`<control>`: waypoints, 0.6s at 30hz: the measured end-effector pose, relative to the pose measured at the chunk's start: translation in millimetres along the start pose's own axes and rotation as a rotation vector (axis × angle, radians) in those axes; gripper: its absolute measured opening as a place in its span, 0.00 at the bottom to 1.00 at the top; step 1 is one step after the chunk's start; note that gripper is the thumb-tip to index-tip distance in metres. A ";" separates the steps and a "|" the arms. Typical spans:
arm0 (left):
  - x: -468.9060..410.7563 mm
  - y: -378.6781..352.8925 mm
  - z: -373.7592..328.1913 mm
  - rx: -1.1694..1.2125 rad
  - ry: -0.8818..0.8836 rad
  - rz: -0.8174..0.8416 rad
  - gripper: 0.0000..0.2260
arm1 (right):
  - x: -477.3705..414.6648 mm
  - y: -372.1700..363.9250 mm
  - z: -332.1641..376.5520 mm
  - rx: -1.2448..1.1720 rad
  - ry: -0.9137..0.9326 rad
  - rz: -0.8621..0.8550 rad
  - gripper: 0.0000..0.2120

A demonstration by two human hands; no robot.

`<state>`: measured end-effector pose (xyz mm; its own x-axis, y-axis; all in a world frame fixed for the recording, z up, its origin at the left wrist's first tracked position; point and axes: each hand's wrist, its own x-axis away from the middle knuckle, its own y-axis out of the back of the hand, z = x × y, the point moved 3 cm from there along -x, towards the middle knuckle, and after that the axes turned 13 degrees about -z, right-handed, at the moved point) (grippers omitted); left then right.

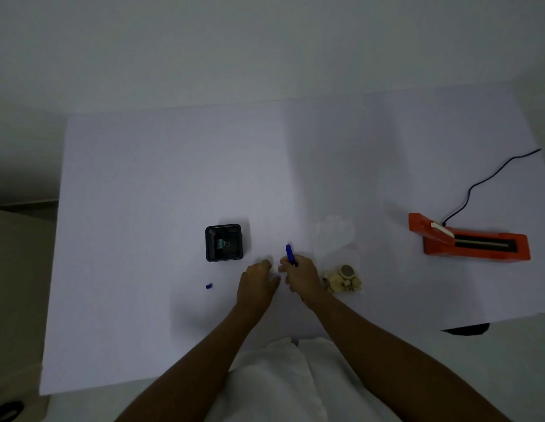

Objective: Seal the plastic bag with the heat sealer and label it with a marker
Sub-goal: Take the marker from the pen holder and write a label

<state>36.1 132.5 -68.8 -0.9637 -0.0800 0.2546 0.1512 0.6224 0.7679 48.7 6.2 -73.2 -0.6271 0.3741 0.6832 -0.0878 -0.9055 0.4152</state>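
A white table (143,178) fills the dim view. The right hand (300,275) grips a blue marker (290,254), its end pointing away. The left hand (257,283) rests curled beside it, fingertips on something small and white; I cannot tell whether it grips. The clear plastic bag (333,239) lies just right of the hands, small pale objects (342,280) inside. The orange heat sealer (469,239) sits far right, the marker cap (209,286) left, near a black tray (224,242) holding a binder clip (222,244).

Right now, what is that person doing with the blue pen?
The right hand holds a blue marker, and the left hand rests beside it on the white table. The marker's small blue cap lies off to the left. The clear plastic bag and orange heat sealer wait on the right.
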 end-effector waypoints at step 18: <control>-7.3 -3.0 2.8 -0.007 -0.017 -0.022 0.07 | -0.2 -14.1 6.2 0.095 0.061 0.070 0.13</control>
<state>42.1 133.4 -74.6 -0.9705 -0.0802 0.2272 0.1312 0.6152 0.7774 54.9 20.1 -75.5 -0.6755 0.2948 0.6759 0.0296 -0.9050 0.4243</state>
